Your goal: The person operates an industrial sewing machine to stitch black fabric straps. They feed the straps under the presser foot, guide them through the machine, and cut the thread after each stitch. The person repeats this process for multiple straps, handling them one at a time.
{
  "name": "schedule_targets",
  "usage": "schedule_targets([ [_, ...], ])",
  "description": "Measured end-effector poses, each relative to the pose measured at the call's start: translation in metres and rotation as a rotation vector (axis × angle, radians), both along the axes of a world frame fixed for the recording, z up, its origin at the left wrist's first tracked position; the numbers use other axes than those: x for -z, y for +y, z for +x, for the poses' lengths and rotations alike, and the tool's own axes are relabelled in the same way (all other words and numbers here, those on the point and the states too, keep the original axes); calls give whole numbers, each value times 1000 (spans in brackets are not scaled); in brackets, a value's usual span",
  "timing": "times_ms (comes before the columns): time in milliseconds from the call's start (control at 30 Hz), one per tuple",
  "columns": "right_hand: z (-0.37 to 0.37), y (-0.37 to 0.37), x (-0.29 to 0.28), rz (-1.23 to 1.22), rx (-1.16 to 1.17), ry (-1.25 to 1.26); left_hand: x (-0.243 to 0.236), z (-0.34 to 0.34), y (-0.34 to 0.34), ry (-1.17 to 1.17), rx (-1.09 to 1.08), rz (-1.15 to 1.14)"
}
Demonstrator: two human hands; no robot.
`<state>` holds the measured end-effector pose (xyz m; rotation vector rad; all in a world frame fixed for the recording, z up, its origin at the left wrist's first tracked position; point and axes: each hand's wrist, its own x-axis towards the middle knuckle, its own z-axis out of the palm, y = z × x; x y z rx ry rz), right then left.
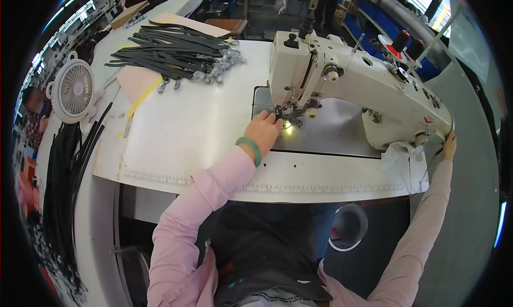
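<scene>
A white industrial sewing machine point(342, 61) stands before me, its small lamp lighting the needle area. My left hand point(263, 130), with a green bangle point(251, 148) at the wrist, is at the presser foot point(287, 113). Its fingers are bent together by the needle; whatever they hold is too small or hidden to make out. At the machine's far right end my right hand point(450, 147) is closed around the edge of the handwheel point(451, 126), its fingers partly out of sight.
Black straps point(171, 47) with clear-wrapped ends lie in a pile at the back left. More black strips point(67, 184) hang at the left, below a white fan point(76, 90). Thread spools point(401, 41) stand behind the machine. A white bin point(350, 227) sits under the table.
</scene>
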<state>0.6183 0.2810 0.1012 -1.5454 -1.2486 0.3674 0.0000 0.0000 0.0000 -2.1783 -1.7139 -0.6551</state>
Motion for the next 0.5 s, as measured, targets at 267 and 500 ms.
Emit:
schedule_targets([
  [267, -16, 4, 13, 35, -1, 22, 2, -8, -1, 21, -5, 5],
  [500, -16, 11, -4, 130, 20, -156, 2, -5, -1, 32, 3, 46],
])
